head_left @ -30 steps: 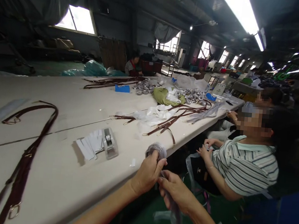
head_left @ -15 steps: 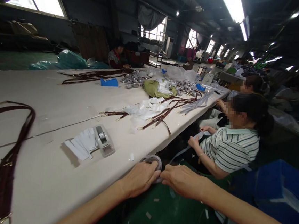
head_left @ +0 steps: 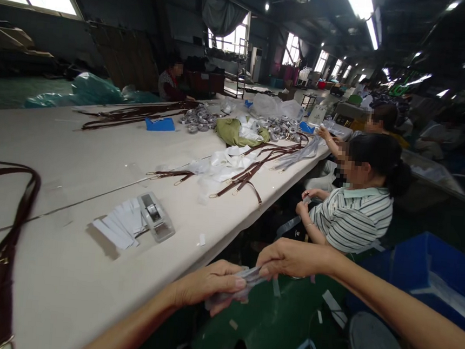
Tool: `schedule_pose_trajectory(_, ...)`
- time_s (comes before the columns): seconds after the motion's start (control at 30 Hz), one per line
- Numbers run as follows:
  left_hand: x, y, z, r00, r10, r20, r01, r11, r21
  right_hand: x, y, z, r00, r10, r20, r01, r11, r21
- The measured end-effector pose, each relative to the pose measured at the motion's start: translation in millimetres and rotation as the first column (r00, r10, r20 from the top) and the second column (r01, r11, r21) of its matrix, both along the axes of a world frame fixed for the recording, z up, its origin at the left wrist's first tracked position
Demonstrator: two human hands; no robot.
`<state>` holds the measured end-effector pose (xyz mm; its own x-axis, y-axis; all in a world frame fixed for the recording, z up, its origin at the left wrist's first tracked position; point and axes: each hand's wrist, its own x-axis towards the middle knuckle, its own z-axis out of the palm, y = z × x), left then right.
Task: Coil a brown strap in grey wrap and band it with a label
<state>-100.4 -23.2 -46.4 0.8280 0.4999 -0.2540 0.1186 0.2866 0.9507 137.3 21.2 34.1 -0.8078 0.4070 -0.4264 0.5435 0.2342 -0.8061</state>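
Observation:
A greyish, see-through plastic-wrapped bundle (head_left: 251, 276) is stretched between my hands, just off the near edge of the table. My left hand (head_left: 209, 282) is closed around its lower end, thumb on top. At the upper right end, my right hand (head_left: 288, 257) pinches the plastic with bent fingers. What lies inside the wrap is too blurred to make out. On the table to the left of my hands lie a clear tape dispenser (head_left: 156, 216) and a fanned stack of white paper strips (head_left: 120, 222).
Brown leather straps with metal clasps (head_left: 5, 263) lie at the left; more straps (head_left: 251, 171) lie mid-table. Behind them is a heap of wrapped coils (head_left: 199, 118). A co-worker in a striped shirt (head_left: 354, 218) sits at right, near a blue bin (head_left: 423, 267) and a round stool (head_left: 380, 347).
The wrapped bundle was a round coil and is now drawn out lengthwise. My right hand has risen and moved right. A farther co-worker's arm now reaches over the table.

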Motion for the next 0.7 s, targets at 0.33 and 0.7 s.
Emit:
schedule_pose_trajectory(0.33, 26, -20, -17.4, 0.690, 0.610, 0.390, -0.416, 0.775, -0.476, -43, -42, -66.1, 0.515, -0.724, -0.460, 0.694, 0.667, -0.273)
schedule_pose_trajectory(0.7, 30, -38, -15.7, 0.456, 0.765, 0.455, -0.394, 0.631, -0.668, -76, -72, -90.2, 0.565, -0.592, -0.574, 0.743, 0.668, 0.043)
